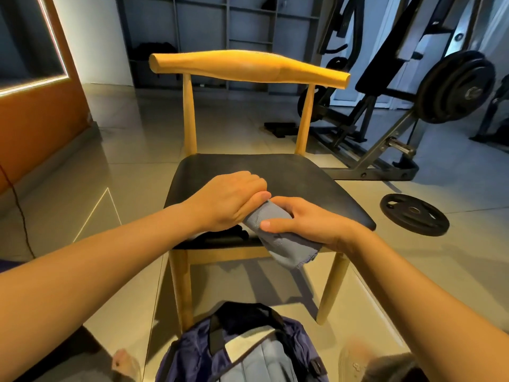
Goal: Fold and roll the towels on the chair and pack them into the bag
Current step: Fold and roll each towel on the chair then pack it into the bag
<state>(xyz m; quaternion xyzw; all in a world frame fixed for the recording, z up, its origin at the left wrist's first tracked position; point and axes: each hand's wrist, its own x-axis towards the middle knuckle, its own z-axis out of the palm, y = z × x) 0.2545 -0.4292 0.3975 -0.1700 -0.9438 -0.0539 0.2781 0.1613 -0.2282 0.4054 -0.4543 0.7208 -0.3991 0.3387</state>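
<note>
Where the black seat of the chair [249,64] ends at its front edge, a blue-grey towel [281,244] is held as a partly formed roll, its axis running from 11 to 5 o'clock. The cloth is matte and finely napped, with a stitched hem; its lower end hangs loose past the seat edge. The left hand [231,202], at the 11 o'clock end, has its fingers curled down over the roll. The right hand [311,221], at 3 o'clock of the roll, grips it with the thumb [275,224] laid across the top. At 6 o'clock of the chair, on the floor, an open navy bag [192,351] contains pale blue and white cloth. A weight plate [414,217] lies on the tiles at 3 o'clock.
</note>
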